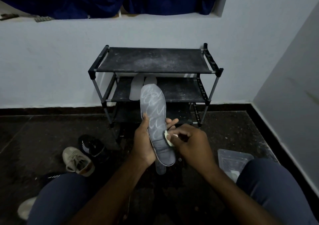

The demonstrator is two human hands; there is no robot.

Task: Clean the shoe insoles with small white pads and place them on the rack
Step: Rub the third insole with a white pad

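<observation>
My left hand (144, 142) grips a grey insole (154, 114) from its left edge, fingers wrapped behind it, toe end pointing up toward the rack. White scribbled streaks cover its upper half. My right hand (190, 143) pinches a small white pad (168, 138) against the insole's right edge near the heel. A second insole (160, 168) lies on the floor just below the held one. The black three-tier rack (155, 60) stands against the wall ahead. Two pale insoles (136, 88) lie on its middle shelf, partly hidden by the held insole.
A beige sneaker (77, 160) and a black sneaker (91, 146) sit on the dark floor at left. A clear plastic container (233, 160) with white pads is at right by my knee. Another light shoe (25, 209) shows at the lower left. Walls close in behind and right.
</observation>
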